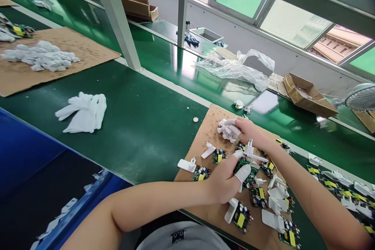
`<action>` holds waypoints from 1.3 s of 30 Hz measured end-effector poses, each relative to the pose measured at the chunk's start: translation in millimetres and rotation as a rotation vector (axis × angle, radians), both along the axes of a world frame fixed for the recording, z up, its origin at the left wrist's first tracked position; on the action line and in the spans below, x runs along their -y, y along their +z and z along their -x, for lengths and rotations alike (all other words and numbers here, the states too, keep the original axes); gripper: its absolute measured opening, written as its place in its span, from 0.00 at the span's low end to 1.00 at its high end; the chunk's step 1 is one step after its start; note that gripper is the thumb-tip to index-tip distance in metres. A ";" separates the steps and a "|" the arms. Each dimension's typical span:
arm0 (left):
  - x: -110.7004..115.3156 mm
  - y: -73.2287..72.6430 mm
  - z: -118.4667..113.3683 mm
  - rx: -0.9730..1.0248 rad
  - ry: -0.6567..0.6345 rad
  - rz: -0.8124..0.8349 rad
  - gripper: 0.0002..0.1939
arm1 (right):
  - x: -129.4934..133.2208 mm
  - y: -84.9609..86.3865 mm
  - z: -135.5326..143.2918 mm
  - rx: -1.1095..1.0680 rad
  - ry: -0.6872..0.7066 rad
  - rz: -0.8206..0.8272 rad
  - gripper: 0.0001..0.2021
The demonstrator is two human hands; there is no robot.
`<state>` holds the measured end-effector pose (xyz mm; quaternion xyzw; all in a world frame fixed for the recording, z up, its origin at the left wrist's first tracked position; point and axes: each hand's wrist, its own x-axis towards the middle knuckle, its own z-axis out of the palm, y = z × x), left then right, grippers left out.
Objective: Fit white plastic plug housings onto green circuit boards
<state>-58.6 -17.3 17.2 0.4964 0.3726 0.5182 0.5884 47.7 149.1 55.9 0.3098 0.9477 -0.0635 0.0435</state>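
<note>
My left hand [227, 179], with white finger cots on thumb and finger, is closed on a green circuit board [249, 172]. A white plug housing with two pins [249, 148] is just beyond that board; I cannot tell whether the two are joined. Farther out, my right hand [247, 131], also in finger cots, reaches over a small heap of white plastic pieces [227, 132]. Its visible fingers are stretched out at the heap, a little apart. Around both hands, circuit boards with yellow-wrapped parts [258, 196] and white plug housings [208, 149] lie on a cardboard sheet [199, 197].
More boards and housings [345, 191] line the bench at right. A white glove [86, 112] lies on the green bench at left, near another cardboard sheet [90, 49] with white pieces [41, 56]. Behind are a plastic bag [234, 70], a cardboard box [307, 95] and a metal post [115, 15].
</note>
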 end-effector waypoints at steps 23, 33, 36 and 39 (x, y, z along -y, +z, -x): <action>3.0 -0.7 -1.2 0.015 -0.055 0.060 0.18 | 18.4 -38.6 -0.8 0.075 0.124 -0.060 0.07; -5.8 -7.9 -7.1 0.547 -0.083 0.449 0.28 | 70.3 21.7 -63.6 -0.956 -0.530 0.291 0.07; -5.4 -9.3 -6.9 0.546 -0.144 0.465 0.25 | 130.6 20.9 -70.6 -1.140 -0.583 0.310 0.09; -1.2 -8.8 -5.8 0.513 -0.191 0.492 0.25 | 175.1 2.2 -64.3 -1.086 -0.527 0.145 0.12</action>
